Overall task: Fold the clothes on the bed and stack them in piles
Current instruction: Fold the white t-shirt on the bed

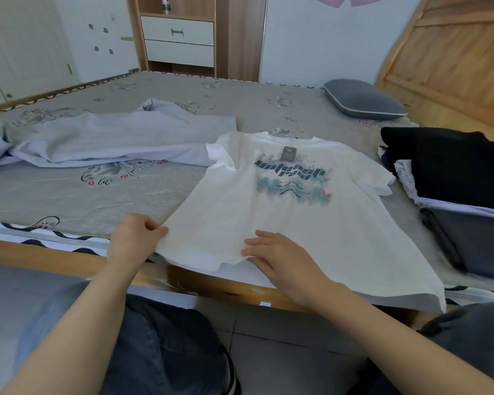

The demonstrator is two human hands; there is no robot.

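A white T-shirt (311,220) with a teal printed front and a dark tag at the collar lies spread flat on the bed, its hem toward me and hanging over the bed edge. My left hand (136,238) pinches the shirt's lower left corner. My right hand (280,258) rests on the hem near the middle, fingers slightly bent on the fabric. Several unfolded pale grey and lilac garments (111,138) lie on the left of the bed. At the right edge stands a pile of folded clothes (451,169) with a black piece on top.
A grey patterned mattress cover (97,195) spans the bed. A grey pillow (362,99) lies at the back right by the wooden headboard (451,58). A dark grey folded garment (474,243) sits at the near right. The wooden bed rail (69,258) runs in front of me.
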